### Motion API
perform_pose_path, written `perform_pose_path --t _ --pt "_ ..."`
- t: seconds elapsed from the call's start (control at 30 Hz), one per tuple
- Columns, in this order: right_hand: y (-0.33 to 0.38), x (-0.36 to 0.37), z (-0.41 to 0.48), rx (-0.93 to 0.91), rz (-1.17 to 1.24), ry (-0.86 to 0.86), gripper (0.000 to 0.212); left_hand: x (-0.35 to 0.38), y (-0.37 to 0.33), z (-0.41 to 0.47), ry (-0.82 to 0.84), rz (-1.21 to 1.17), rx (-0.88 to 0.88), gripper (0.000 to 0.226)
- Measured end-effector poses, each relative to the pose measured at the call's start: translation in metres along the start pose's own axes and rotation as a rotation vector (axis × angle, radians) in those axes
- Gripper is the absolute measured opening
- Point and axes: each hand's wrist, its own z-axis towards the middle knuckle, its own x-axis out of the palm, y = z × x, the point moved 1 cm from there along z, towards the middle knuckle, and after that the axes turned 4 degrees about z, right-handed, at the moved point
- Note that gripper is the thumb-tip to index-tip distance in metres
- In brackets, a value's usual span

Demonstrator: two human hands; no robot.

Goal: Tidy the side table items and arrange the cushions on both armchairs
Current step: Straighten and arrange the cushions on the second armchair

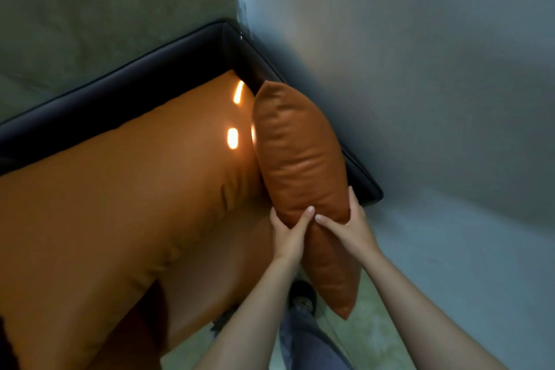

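From my remote station I saw, far left, the dark, near-black padded frame of an armchair (pixel 120 90), running along the back and turning a corner toward the right side. Inside it lay a large orange-brown cushion (pixel 120 189), smooth and leather-like, with a few creases and three small bright patches of light (pixel 232 137) near its right edge.

Just right of that stood a smaller cushion (pixel 300 153) in the same rust-orange material. It was seen edge-on, long and plump, faintly wrinkled, and tapered to a point at each end. Its upper corner pointed into the chair's back corner, between the large cushion and the right side of the frame. Its lower corner hung out above the floor.

The left hand (pixel 288 231) gripped its lower middle, with the thumb pressed on the front and the fingers hidden behind. The right hand (pixel 351 225) gripped beside it, thumb across the front, fingers curled round the right edge.

Below the hands were a denim-clad leg (pixel 303 336) and a dark shoe (pixel 301 294) on pale greenish floor (pixel 375 336). A blue-grey wall (pixel 420 69) filled the right.
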Motion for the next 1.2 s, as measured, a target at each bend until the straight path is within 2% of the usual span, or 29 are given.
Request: perform_pose_path --t 0.17,0.57,0.7,0.8,0.93,1.03,1.1,1.2 --pt "-0.037 -0.008 -0.014 0.029 -0.068 0.011 0.116 0.011 0.039 -0.008 0.013 -0.029 -0.078 0.133" --pt "-0.051 -0.011 -0.057 0.079 -0.03 -0.066 0.097 0.015 0.074 -0.029 0.005 0.011 -0.094 0.121" --pt "-0.06 -0.019 -0.071 0.104 -0.072 -0.109 0.101 0.02 0.08 -0.046 0.049 0.047 -0.121 0.124" --pt "-0.078 -0.02 -0.083 0.149 -0.085 -0.123 0.102 0.023 0.095 -0.053 0.081 0.073 -0.212 0.124" --pt "-0.095 -0.017 -0.084 0.228 -0.139 -0.094 0.109 0.024 0.108 -0.054 0.096 0.065 -0.31 0.108" --pt "-0.098 -0.008 -0.072 0.195 -0.2 -0.076 0.107 0.022 0.11 -0.042 0.116 -0.049 -0.342 0.08" --pt "-0.095 0.002 -0.057 0.149 -0.186 -0.057 0.102 0.016 0.107 -0.028 0.103 -0.089 -0.291 0.069" --pt "-0.088 0.017 -0.029 0.122 -0.104 -0.042 0.083 0.009 0.091 -0.003 0.083 -0.104 -0.243 0.067"
